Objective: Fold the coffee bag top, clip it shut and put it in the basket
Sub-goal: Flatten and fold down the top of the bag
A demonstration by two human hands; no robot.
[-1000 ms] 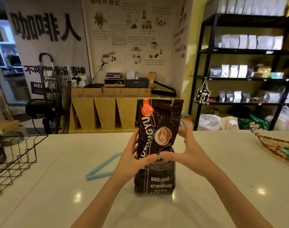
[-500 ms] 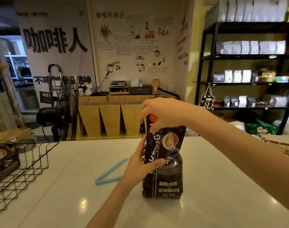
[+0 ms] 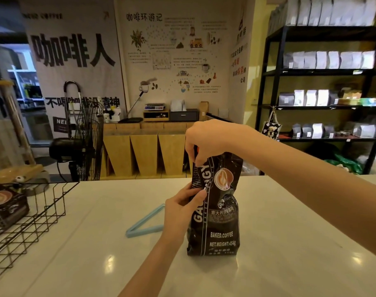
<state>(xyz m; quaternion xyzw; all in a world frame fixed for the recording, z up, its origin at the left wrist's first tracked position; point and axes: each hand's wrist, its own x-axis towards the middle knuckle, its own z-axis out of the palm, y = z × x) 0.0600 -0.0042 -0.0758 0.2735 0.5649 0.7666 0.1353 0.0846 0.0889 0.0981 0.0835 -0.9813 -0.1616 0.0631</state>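
A dark brown coffee bag stands upright on the white counter, its top bent over. My right hand pinches the bag's top from above and presses it down. My left hand grips the bag's left side at mid height. A light blue clip lies open in a V on the counter, just left of my left hand. A black wire basket stands at the counter's left edge.
Another dark coffee bag lies inside the basket. A standing fan and a wooden counter are behind the white counter. Black shelves with pouches fill the right side.
My right hand moved from the bag's side to its top and has folded the top down. My left hand stays on the bag's left side. The view shifted right.
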